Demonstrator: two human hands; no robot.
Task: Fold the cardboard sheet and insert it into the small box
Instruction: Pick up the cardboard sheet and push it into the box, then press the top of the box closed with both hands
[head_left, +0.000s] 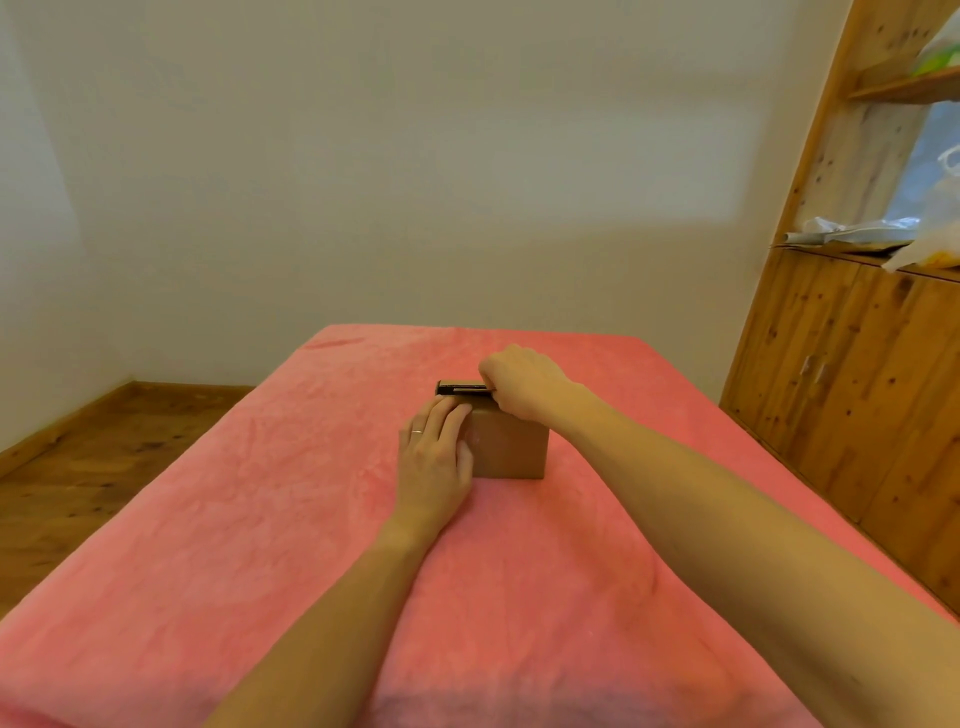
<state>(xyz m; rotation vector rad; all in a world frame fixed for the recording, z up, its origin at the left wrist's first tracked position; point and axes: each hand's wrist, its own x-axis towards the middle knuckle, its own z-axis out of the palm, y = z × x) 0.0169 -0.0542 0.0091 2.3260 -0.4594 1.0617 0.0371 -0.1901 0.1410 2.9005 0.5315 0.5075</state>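
Note:
A small brown cardboard box stands in the middle of the pink-covered table. My left hand lies flat against the box's left side and top corner, fingers together, a ring on one finger. My right hand is curled over the far top edge of the box, fingers closed on a dark folded cardboard sheet. The sheet lies level along the box's far top edge, and its right end is hidden in my fist. Whether any of it sits inside the box I cannot tell.
A wooden cabinet with shelves and plastic bags stands close to the table's right side. A plain wall is behind the table. Wooden floor shows at the left.

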